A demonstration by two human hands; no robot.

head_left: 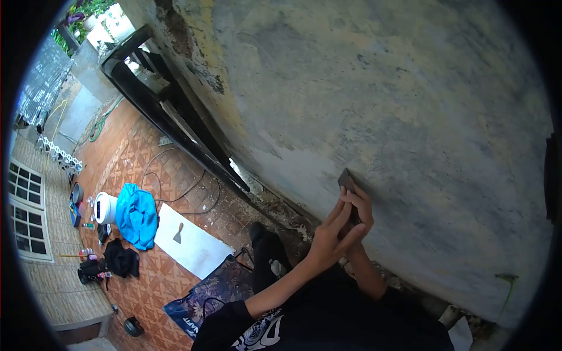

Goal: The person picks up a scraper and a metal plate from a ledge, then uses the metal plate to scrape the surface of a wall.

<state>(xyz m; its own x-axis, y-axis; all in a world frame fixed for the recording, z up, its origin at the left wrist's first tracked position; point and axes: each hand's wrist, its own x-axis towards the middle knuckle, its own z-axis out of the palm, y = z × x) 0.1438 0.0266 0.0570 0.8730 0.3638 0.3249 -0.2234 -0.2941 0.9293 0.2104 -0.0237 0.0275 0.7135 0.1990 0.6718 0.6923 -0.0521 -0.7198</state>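
Note:
In front of the wall [386, 128], a small dark grey flat piece [346, 178], possibly sandpaper or a blade, is pinched in my right hand [362, 206]. Its exact kind is too small to make out. The piece is at or close to the patchy, grey-and-yellowish wall surface. My left hand [329, 241] overlaps my right hand from the left. Its fingers stretch towards the lower end of the piece, with the thumb apart. Whether the left fingertips touch the piece cannot be told.
A black metal frame [158, 108] leans along the wall at left. On the tiled floor lie a white board [199, 254] bearing a putty knife [178, 233], a blue cloth [136, 215] beside a white bucket [105, 207], a patterned bag [213, 289] and a loose cable [186, 196].

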